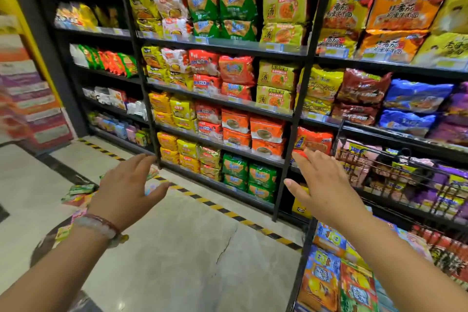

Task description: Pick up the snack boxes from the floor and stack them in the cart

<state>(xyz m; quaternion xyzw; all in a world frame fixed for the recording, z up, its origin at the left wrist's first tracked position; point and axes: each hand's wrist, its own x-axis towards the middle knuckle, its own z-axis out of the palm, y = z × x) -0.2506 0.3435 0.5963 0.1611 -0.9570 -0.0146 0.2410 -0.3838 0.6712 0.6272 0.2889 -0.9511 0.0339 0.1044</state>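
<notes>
Tall black shelves (228, 45) packed with bright noodle packets fill a shop aisle above a pale tiled floor (177, 248). A wire cart (395, 170) at right holds stacked snack boxes (326, 273), some in its lower tier. More small boxes (81, 191) lie scattered on the floor at left, partly behind the left hand (126, 190). Both it and the right hand (326, 190) reach forward, fingers spread, holding nothing. A beaded bracelet (98, 227) circles the left wrist.

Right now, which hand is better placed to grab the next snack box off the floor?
Left, probably. The left hand is open and empty, directly over the boxes scattered on the floor at the left. The right hand, also open and empty, is over by the cart, away from them.
</notes>
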